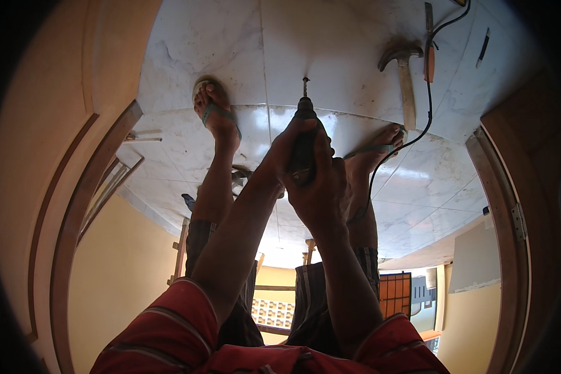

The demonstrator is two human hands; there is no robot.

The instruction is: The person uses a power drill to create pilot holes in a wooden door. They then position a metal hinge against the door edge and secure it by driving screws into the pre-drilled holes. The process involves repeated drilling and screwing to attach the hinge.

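Observation:
Both my hands grip a dark power drill (pixel 302 154) that points down at the marbled white floor tiles (pixel 212 37). My left hand (pixel 283 148) is wrapped round its left side, close behind the chuck. Around the rear of the body, my right hand (pixel 323 190) is closed; whether a finger presses the trigger is hidden. The thin drill bit (pixel 305 87) meets a small dark spot on the tile, but I cannot tell how deep it goes. A black power cord (pixel 429 93) runs along the floor to the right of the drill.
A claw hammer (pixel 406 87) lies right of the drill, beside an orange-handled flat tool (pixel 429 62). Farther right is a dark pen-like stick (pixel 483 48). My sandalled feet (pixel 217 112) stand apart around the drill. Wooden door frames (pixel 81 212) rise at both sides.

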